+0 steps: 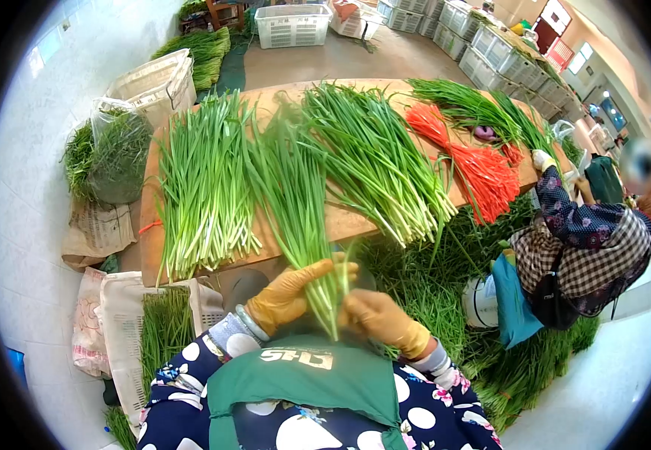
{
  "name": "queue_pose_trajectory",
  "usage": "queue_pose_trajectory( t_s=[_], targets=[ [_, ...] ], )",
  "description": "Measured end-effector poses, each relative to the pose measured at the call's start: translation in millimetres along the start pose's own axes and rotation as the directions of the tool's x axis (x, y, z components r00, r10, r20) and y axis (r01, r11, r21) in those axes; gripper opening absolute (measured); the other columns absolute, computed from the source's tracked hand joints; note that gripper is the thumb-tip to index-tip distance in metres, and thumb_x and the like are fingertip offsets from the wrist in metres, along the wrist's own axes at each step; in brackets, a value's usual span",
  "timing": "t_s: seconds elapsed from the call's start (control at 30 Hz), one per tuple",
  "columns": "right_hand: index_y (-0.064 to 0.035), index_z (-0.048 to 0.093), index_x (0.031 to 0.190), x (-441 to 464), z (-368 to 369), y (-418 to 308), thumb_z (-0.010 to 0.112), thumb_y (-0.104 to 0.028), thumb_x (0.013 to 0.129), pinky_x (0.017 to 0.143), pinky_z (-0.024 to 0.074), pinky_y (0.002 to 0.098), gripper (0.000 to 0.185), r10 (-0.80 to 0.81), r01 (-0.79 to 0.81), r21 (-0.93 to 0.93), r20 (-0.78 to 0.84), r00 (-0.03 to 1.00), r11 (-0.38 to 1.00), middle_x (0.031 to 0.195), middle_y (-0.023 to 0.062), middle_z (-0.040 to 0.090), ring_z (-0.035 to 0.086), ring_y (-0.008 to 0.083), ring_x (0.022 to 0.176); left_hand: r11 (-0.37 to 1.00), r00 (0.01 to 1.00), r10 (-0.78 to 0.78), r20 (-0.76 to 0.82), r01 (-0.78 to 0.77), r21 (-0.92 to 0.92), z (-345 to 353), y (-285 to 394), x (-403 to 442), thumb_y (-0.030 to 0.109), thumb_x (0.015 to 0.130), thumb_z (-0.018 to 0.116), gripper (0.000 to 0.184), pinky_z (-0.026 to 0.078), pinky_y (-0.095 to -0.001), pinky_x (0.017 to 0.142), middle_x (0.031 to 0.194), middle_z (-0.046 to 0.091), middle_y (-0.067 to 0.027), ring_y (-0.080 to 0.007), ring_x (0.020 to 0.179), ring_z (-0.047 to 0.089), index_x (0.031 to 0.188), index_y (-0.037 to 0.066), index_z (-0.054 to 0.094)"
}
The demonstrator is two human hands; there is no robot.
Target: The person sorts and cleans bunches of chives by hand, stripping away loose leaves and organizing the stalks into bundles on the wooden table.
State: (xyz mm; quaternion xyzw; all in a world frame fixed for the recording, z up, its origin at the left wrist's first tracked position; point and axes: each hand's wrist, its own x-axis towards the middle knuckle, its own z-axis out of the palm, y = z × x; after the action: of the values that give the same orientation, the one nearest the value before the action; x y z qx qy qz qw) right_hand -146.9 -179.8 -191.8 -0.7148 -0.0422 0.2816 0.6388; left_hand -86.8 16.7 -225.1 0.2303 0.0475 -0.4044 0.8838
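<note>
Two gloved hands, mine, are just off the near edge of the wooden table [349, 216]. Left hand [279, 296]: wrapped around the lower stems of one bunch of green stalks [293, 199], gripping it at a slant, leaf ends reaching back over the tabletop, stem ends toward my green apron [303, 382]. Right hand [382, 321]: curled beside those stems, blurred; it seems to pinch a few thin stalks [343, 276], though I cannot be sure. Left pile [205, 176]: laid lengthwise near the table's left edge. Right pile [385, 157]: slanting, stem ends overhanging the near edge. Open strip of wood between my bunch and the right pile: widest toward me, closing among the leaves. Red ties [483, 176]: beyond the right pile, spilling over the edge. Loose greens [423, 281]: below. One co-worker [584, 255]: at the table's right end.
</note>
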Motion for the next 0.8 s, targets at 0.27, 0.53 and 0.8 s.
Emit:
queue_pose_trajectory(
  t_s=[0.27, 0.53, 0.8],
  targets=[
    [-0.0027, 0.066, 0.093, -14.2, -35.0, -39.7, 0.064, -0.013, 0.088, 0.065, 0.0507, 0.032, 0.012, -0.531, 0.391, -0.456, -0.232, 0.815, 0.799, 0.08, 0.0127, 0.065, 0.064, 0.0221, 0.071, 0.986, 0.919, 0.113, 0.377, -0.056, -0.159, 35.0, 34.4, -21.4, 0.021, 0.099, 0.049, 0.051, 0.049, -0.0331, 0.071, 0.071, 0.04, 0.0018, -0.0096, 0.061, 0.047, 0.144, 0.003, 0.033],
    [-0.0079, 0.059, 0.077, 42.8, -92.4, -27.9, 0.066, -0.024, 0.083, 0.061, 0.0479, 0.043, 0.018, -0.704, -0.201, -0.967, -0.253, 0.664, 0.158, 0.076, 0.0126, 0.057, 0.059, 0.0329, 0.072, 0.942, 0.91, 0.311, 0.273, -0.258, -0.214, 25.8, 43.7, -15.6, 0.01, 0.097, 0.05, 0.057, 0.035, -0.0258, 0.06, 0.069, 0.037, -0.0001, -0.0092, 0.057, 0.037, 0.148, 0.013, 0.026],
    [-0.002, 0.064, 0.083, 0.2, -30.7, -14.4, 0.069, -0.015, 0.085, 0.059, 0.0465, 0.0277, 0.014, -0.282, 0.156, -0.278, -0.503, 0.817, 0.948, 0.073, 0.0049, 0.061, 0.057, 0.013, 0.063, 0.914, 0.843, 0.406, 0.352, -0.372, -0.164, 62.5, 52.4, -47.1, 0.014, 0.098, 0.05, 0.056, 0.037, -0.0247, 0.056, 0.066, 0.037, 0.0027, -0.0064, 0.054, 0.038, 0.149, 0.017, 0.026]
  ],
)
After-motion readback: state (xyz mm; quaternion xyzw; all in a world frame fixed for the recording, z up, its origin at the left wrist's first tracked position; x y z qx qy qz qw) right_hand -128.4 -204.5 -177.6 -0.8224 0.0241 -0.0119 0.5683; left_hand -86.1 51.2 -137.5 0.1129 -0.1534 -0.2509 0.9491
